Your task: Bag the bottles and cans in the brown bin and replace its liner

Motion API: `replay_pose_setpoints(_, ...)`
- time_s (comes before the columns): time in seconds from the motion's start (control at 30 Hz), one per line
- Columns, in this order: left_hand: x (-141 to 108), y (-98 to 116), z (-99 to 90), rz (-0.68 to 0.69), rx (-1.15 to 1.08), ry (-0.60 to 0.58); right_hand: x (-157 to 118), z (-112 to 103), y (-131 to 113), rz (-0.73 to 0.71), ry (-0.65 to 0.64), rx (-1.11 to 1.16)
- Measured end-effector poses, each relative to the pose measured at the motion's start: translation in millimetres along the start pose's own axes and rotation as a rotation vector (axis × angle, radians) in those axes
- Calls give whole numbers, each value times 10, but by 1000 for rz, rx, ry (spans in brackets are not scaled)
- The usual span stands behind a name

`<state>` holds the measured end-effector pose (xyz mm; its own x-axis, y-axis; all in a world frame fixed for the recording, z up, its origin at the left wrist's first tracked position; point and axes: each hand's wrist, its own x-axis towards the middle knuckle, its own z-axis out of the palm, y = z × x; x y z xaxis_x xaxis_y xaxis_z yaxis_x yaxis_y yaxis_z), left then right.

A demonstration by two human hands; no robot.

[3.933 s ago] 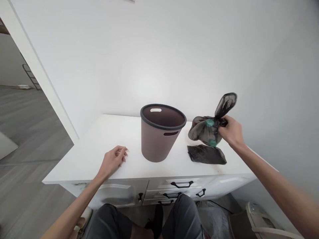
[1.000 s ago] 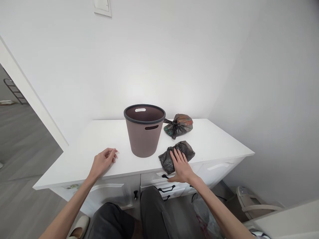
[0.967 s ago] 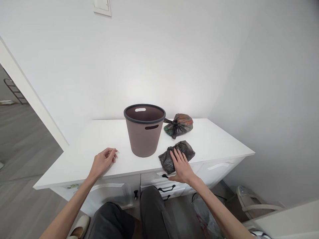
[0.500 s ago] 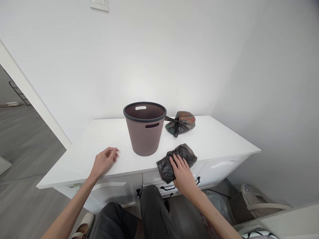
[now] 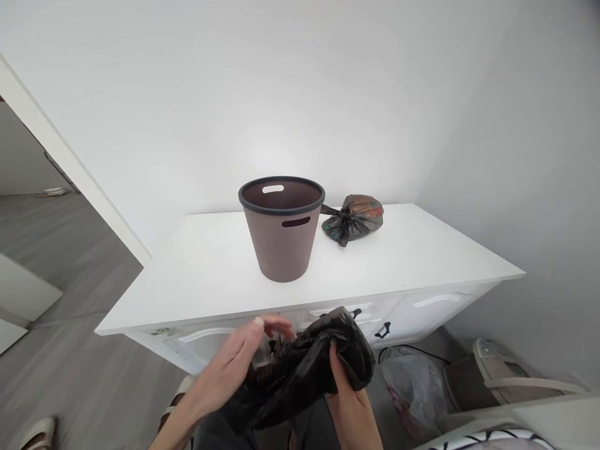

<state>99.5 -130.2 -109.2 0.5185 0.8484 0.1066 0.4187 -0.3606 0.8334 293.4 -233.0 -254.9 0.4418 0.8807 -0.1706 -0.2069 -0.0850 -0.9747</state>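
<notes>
Black bag: a loose, crumpled black plastic bag point(image 5: 304, 369), lower centre of the frame, held up in front of the cabinet edge, its folds running diagonally down towards the lower left.
Right hand: the right hand point(image 5: 349, 394), lower centre-right, grasping the black bag near its upper right end, with the thumb laid over the near side of the plastic.
Left hand: the left hand point(image 5: 229, 362), lower centre-left, back turned upward, fingers loosely bent beside the black bag's left side; whether they grip the plastic cannot be told.
Bin: a mauve-brown, tapered plastic bin point(image 5: 284, 250) with a dark grey rim and two slot-shaped handholds, upright at the centre of the frame, its mouth facing up.
Knotted bag: a translucent black plastic bag point(image 5: 360, 219), tied and filled, with green and orange showing through; right of centre, just beside the bin.
Support: a white panelled cabinet point(image 5: 398, 262) with black handles point(image 5: 383, 330), spanning the middle of the frame; the bin and the knotted bag rest on its top.
Floor, lower right: a clear, crumpled plastic bag point(image 5: 415, 384) beside a grey-brown container point(image 5: 469, 387) with a pale curved handle.
Floor, lower left: a beige shoe point(image 5: 40, 431), cut by the frame's bottom edge.
</notes>
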Motion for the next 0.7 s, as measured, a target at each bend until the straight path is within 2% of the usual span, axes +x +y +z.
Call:
replay_pose_setpoints(0.07,-88,114,9,-20,18,-118,-51,8,-76,138,31,5)
replay_pose_setpoints(0.1,-114,167,24,-21,56,-141,-72,11,-129,206,41,34)
replay_pose_setpoints(0.17,-133,259,75,-7,143,-150,-105,17,-249,241,59,73)
replay_pose_setpoints(0.27,-111,328,160,-5,205,-118,-118,19,-426,137,72,105)
replay_pose_setpoints(0.37,-102,323,186,14,280,22,-98,5,-565,-71,94,140)
replay_pose_setpoints(0.47,-140,332,175,103,387,129,-109,3,-646,-241,93,106)
replay_pose_setpoints(0.53,-179,361,172,171,444,156,-151,24,-683,-236,25,90)
replay_pose_setpoints(0.6,-214,389,170,231,507,166,-204,57,-727,-149,-40,97)
replay_pose_setpoints(0.7,-245,385,139,309,601,152,-246,89,-805,-48,-62,107)
